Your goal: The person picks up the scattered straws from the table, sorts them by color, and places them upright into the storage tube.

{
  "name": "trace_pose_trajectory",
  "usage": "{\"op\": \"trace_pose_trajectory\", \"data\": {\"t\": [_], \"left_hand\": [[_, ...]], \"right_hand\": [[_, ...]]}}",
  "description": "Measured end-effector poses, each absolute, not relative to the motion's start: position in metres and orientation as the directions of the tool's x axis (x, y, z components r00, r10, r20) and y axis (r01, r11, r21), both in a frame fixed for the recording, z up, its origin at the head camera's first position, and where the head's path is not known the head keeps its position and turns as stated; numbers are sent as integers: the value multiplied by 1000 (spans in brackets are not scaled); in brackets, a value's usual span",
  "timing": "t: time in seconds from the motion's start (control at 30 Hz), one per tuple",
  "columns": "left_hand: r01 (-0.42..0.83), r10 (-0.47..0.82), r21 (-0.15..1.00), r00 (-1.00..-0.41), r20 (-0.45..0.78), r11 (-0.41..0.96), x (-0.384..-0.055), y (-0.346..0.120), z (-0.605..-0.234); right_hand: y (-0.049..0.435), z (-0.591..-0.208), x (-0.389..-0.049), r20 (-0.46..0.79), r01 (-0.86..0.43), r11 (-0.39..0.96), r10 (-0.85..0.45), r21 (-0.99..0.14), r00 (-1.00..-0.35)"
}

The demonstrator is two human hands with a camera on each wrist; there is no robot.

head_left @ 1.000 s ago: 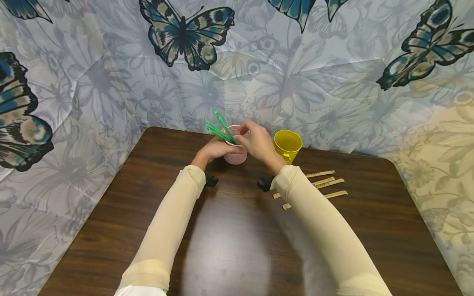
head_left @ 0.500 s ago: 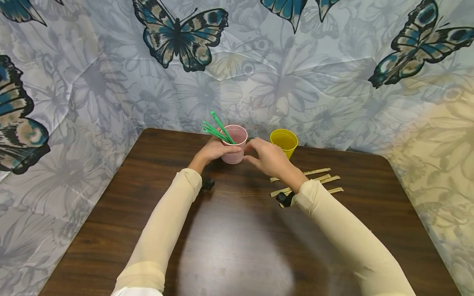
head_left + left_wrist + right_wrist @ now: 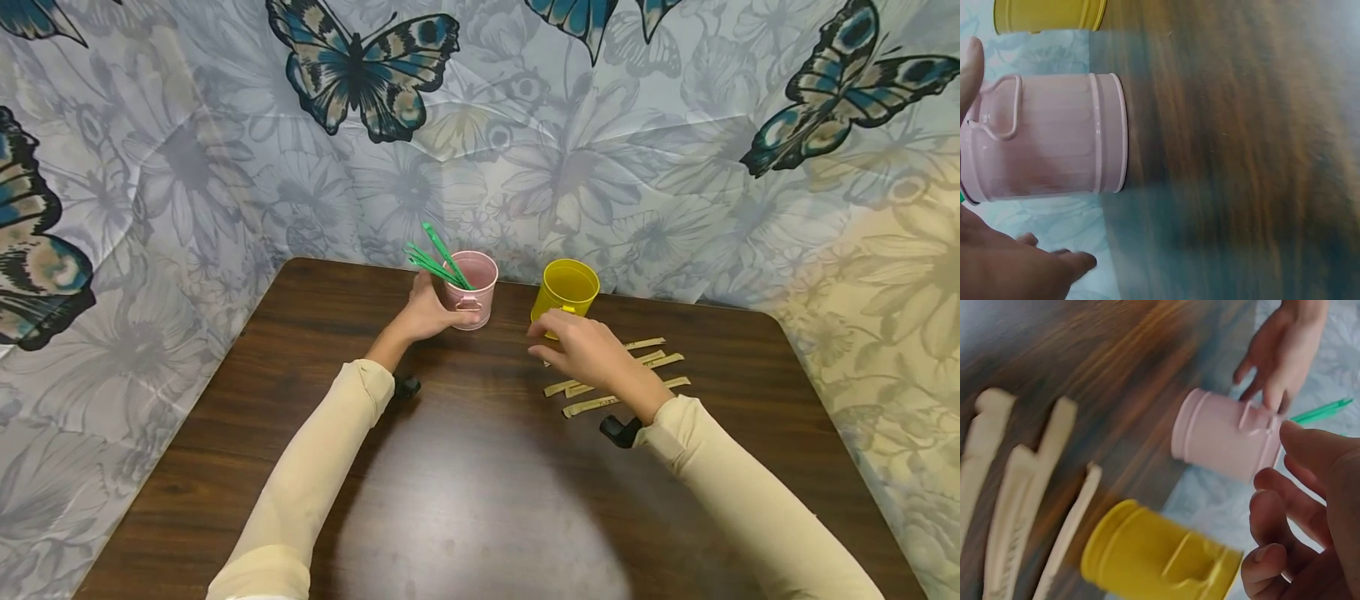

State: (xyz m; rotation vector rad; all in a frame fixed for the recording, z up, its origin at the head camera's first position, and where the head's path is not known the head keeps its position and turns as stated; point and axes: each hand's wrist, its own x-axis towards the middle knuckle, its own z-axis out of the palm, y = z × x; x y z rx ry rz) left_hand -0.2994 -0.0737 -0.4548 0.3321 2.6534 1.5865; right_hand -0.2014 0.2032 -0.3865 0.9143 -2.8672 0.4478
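Note:
A small pink bucket (image 3: 474, 304) with a handle stands near the table's back edge. Several green straws (image 3: 437, 265) lean out of it to the left. My left hand (image 3: 424, 317) is spread at its left side, thumb near the handle; in the left wrist view the fingers (image 3: 1066, 265) lie straight beside the bucket, and whether they touch it I cannot tell. My right hand (image 3: 585, 350) hovers in front of the yellow bucket (image 3: 567, 283), fingers loosely bent and holding nothing. Several paper-wrapped sticks (image 3: 592, 406) lie beneath and beside that hand, partly hidden by it.
The dark wooden table (image 3: 450, 467) reaches back to a hanging cloth (image 3: 510, 125) printed with butterflies and flowers. The yellow bucket stands a short way right of the pink one, close to the table's back edge.
My right hand has come out of the pink bucket and moved right, in front of the yellow bucket. The left hand has loosened from the pink bucket, whose handle now shows. The straws stay inside.

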Motion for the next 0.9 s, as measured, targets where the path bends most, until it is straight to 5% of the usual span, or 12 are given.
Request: {"op": "trace_pose_trajectory", "data": {"t": [0.53, 0.9], "left_hand": [[89, 146, 764, -989, -7, 639, -242, -80, -452], [209, 257, 705, -966, 39, 678, -213, -49, -423]], "right_hand": [[275, -411, -171, 67, -502, 825, -503, -259, -862], [303, -429, -166, 38, -483, 822, -496, -302, -868]]}}
